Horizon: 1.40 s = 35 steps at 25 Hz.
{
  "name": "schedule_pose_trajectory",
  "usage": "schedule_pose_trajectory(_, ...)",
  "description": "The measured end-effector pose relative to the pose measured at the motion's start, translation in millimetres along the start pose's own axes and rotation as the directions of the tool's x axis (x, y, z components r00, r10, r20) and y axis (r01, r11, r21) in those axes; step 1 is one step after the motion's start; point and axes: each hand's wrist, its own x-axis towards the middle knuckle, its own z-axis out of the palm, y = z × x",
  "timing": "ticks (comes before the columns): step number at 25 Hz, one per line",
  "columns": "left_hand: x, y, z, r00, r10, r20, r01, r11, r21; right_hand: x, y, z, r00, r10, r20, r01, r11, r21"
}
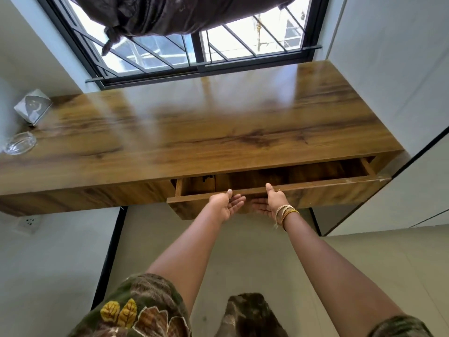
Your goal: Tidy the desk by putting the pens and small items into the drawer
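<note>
Left hand [224, 205] and right hand [269, 201] grasping drawer [315, 190] front, thumbs on top

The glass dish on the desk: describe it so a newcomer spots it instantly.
Start at the long wooden desk under the window and follow it to its far left end. The glass dish lies near the front edge, closer than the tissue box. It is low, rounded and see-through; the box is tall and patterned.
</note>
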Motion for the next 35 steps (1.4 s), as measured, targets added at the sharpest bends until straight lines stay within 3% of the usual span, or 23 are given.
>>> schedule_pose_trajectory(7,29,41,14,1.0,0.024,0.008,-0.024,0.997,-0.07,34,-34,5,1.0,-0.031,0.002,0.031,0.999,0.021)
schedule_pose_trajectory(13,41,61,10,0.996,0.0,0.089,0.005,0.998,-0.06,45,-46,-11,0.995,-0.094,0.029,0.095,0.994,-0.059)
schedule_pose_trajectory(15,40,61,7,0.994,0.01,0.111,0.002,0.994,-0.112,51,-50,-6,0.997,-0.07,0.022,0.071,0.997,-0.012)
schedule_pose_trajectory(19,43,59,1,0.991,0.04,0.129,-0.021,0.988,-0.15,59,-51,19,0.987,-0.038,-0.156,0.058,0.99,0.125)
schedule_pose_trajectory(24,40,60,3,0.995,0.037,0.094,-0.042,0.998,0.05,50,-51,41,0.93,-0.047,-0.364,0.059,0.998,0.021)
schedule_pose_trajectory(26,38,57,0,0.998,0.061,0.025,-0.065,0.976,0.208,46,-56,48,0.917,-0.039,-0.398,0.017,0.998,-0.058)
schedule_pose_trajectory(27,38,56,-4,0.993,0.113,-0.028,-0.095,0.927,0.363,46,-60,52,0.912,-0.029,-0.41,-0.01,0.996,-0.092)
schedule_pose_trajectory(28,40,55,-10,0.974,0.217,-0.058,-0.148,0.813,0.563,39,-67,56,0.915,0.008,-0.403,-0.062,0.991,-0.122)
schedule_pose_trajectory(30,35,60,-21,0.88,0.475,0.019,-0.27,0.467,0.842,31,-82,66,0.938,0.086,-0.337,-0.155,0.971,-0.183)
schedule_pose_trajectory(32,20,73,-28,0.783,0.609,0.128,-0.345,0.254,0.904,21,-94,79,0.958,0.179,-0.222,-0.238,0.931,-0.277)
schedule_pose_trajectory(35,-1,101,-39,0.672,0.721,0.17,-0.363,0.121,0.924,6,-100,110,0.976,0.196,-0.094,-0.217,0.842,-0.494)
